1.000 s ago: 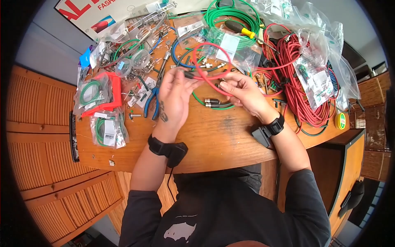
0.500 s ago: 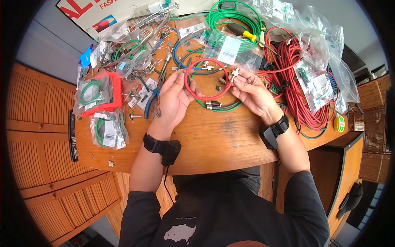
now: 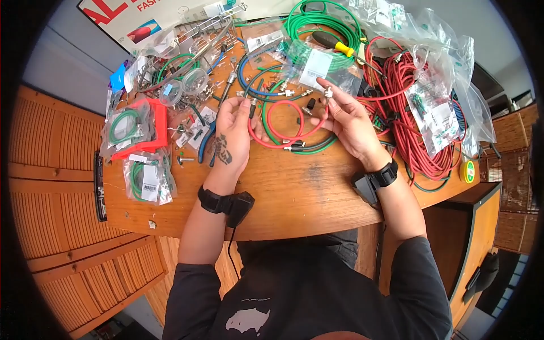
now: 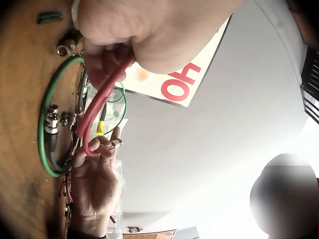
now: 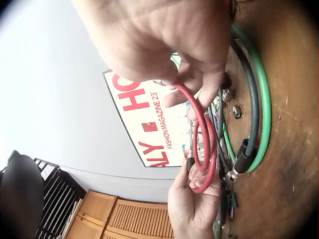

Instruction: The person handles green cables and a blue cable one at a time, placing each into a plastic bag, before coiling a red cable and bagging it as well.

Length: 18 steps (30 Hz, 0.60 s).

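A short red cable (image 5: 201, 114) hangs looped between both hands, above the wooden table (image 3: 283, 209). My left hand (image 3: 231, 136) pinches one end of it, at a black sleeve (image 3: 252, 109). My right hand (image 3: 354, 127) holds the other end between thumb and fingers, with a silver connector (image 3: 328, 93) pointing up. Behind the loop, a green cable (image 4: 44, 124) and a dark cable (image 5: 253, 94) with metal-tipped ends curve on the table. Blue-handled pliers (image 3: 206, 141) lie beside my left hand.
A bundle of red cable (image 3: 405, 107) and clear plastic bags (image 3: 447, 56) lie at the right. Coiled green cable (image 3: 294, 22) and a yellow-black screwdriver (image 3: 334, 43) are at the back. A red tray (image 3: 162, 127) with bagged green cables stands at the left.
The hands drew apart and lowered slightly, and the red loop shifted from a raised ring to hanging below the fingers. The right-hand end turned so its silver connector points up.
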Each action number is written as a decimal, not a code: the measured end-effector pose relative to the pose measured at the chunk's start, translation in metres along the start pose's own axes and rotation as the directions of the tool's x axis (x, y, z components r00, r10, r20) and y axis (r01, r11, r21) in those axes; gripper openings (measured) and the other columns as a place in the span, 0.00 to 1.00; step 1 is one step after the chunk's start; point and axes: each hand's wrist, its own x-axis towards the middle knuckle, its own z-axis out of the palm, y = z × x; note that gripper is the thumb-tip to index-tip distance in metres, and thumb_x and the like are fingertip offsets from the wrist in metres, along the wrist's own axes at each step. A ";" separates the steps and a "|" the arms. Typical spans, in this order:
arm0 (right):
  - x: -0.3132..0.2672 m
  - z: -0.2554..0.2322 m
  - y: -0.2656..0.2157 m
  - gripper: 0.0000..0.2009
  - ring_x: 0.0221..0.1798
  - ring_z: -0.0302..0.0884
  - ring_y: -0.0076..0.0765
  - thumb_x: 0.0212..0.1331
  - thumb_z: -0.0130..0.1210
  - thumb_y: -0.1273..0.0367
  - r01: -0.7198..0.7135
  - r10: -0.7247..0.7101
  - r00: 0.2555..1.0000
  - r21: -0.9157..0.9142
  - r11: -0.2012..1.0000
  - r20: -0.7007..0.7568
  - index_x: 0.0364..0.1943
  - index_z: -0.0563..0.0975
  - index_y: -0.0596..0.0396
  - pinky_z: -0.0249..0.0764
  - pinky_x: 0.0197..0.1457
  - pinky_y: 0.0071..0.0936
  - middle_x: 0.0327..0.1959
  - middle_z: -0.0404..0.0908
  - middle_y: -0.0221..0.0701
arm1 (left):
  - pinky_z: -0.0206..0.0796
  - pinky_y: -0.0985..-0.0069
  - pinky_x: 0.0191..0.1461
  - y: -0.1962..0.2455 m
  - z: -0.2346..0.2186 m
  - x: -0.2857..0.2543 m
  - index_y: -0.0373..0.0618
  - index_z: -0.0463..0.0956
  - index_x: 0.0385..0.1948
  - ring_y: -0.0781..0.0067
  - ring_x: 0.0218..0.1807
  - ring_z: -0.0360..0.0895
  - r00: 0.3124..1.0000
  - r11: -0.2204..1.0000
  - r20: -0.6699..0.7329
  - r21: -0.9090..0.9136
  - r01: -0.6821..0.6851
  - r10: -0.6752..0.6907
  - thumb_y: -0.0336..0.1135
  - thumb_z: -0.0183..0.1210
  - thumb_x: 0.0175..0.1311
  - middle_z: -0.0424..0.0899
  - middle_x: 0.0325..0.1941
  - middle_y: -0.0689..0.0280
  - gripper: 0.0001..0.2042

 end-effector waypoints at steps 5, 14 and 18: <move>-0.001 -0.001 -0.003 0.18 0.30 0.70 0.16 0.70 0.50 0.73 -0.022 0.025 1.000 -0.326 0.945 0.003 0.62 0.72 0.57 0.74 0.35 0.17 0.35 0.79 0.24 | 0.66 0.78 0.28 -0.009 0.009 -0.009 0.36 0.69 0.53 0.80 0.22 0.67 0.994 1.000 0.105 0.022 0.020 -0.023 0.34 0.49 0.74 0.71 0.25 0.68 0.13; -0.009 0.004 -0.006 0.13 0.42 0.78 0.36 0.53 0.51 0.81 0.287 -0.083 0.952 -0.758 0.586 0.296 0.42 0.82 0.61 0.72 0.45 0.30 0.37 0.81 0.37 | 0.66 0.86 0.32 -0.007 0.021 -0.025 0.37 0.83 0.36 0.86 0.26 0.72 0.927 0.911 0.373 0.369 -0.184 0.036 0.26 0.66 0.59 0.80 0.30 0.70 0.06; -0.010 0.007 -0.008 0.12 0.41 0.78 0.40 0.54 0.53 0.77 0.371 -0.103 0.916 -0.724 0.581 0.387 0.42 0.81 0.61 0.73 0.44 0.30 0.38 0.80 0.39 | 0.66 0.86 0.33 -0.005 0.021 -0.025 0.32 0.81 0.38 0.86 0.33 0.76 0.914 0.843 0.393 0.452 -0.290 0.103 0.22 0.64 0.61 0.79 0.34 0.68 0.06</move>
